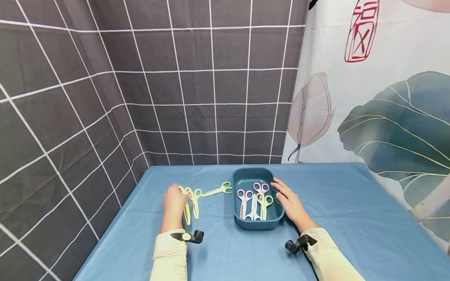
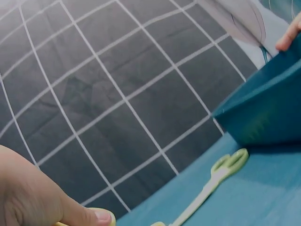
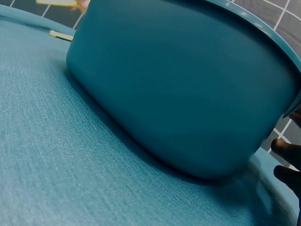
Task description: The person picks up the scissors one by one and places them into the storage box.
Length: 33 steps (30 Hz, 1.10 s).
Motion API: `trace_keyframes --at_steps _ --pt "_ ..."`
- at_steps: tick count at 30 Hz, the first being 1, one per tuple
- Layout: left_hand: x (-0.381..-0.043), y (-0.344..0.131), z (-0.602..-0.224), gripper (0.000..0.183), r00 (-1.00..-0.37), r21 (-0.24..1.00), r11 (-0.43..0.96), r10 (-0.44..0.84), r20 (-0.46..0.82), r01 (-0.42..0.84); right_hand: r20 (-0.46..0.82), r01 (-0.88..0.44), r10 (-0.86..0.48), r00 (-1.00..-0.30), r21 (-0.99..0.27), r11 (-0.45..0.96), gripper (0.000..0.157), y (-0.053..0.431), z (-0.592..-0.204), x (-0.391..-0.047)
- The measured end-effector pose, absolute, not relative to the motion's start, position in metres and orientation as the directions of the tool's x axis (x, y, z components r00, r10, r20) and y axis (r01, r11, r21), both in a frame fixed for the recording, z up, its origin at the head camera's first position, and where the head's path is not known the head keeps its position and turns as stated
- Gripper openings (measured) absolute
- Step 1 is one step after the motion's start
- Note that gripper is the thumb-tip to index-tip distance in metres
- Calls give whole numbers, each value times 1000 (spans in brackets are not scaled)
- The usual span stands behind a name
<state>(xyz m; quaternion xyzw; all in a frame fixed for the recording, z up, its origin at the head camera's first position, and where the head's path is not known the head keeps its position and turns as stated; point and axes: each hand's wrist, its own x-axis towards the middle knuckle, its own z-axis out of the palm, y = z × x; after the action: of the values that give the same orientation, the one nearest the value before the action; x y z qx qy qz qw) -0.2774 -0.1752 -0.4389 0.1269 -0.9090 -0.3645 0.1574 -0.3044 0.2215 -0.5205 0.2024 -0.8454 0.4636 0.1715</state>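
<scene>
My left hand [image 1: 174, 205] pinches the yellow handle of a pair of scissors [image 1: 187, 212] at the left of the table, blades toward me. Right beside it lies a pale yellow-green pair of scissors [image 1: 195, 207]. Another green-handled pair of scissors [image 1: 222, 189] lies between these and the bin, and its handle shows in the left wrist view. My right hand [image 1: 291, 205] rests at the right rim of the dark teal bin [image 1: 242, 224], fingers extended. Inside are pink-handled scissors [image 1: 261, 188], lilac-handled scissors [image 1: 245, 195], light blue scissors [image 1: 254, 212] and yellow-green scissors [image 1: 265, 201].
A blue cloth [image 1: 218, 249] covers the table. Grey grid-patterned curtain [image 1: 197, 89] hangs behind and at the left. A white curtain with leaf prints [image 1: 323, 144] hangs at the back right. Each wrist wears a small black camera mount [image 1: 195, 237].
</scene>
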Motion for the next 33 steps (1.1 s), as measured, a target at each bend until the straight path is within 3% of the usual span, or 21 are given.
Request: trace_keyframes --at_steps 11,18,25,33 --pt "-276 -148 -413 39 -934 837 546 -295 201 7 474 -493 -173 -863 -720 488 39 223 -519 -303" --pt "-272 -111 -397 35 -929 912 371 -245 276 174 472 -493 -175 -864 -723 485 40 221 -516 -303" --pt "-282 -67 -384 30 -901 847 436 -158 404 304 471 -491 -173 -865 -724 484 40 221 -516 -304" --pt "-296 -28 -390 25 -920 803 518 -72 384 295 470 -495 -180 -864 -731 470 40 221 -517 -304"
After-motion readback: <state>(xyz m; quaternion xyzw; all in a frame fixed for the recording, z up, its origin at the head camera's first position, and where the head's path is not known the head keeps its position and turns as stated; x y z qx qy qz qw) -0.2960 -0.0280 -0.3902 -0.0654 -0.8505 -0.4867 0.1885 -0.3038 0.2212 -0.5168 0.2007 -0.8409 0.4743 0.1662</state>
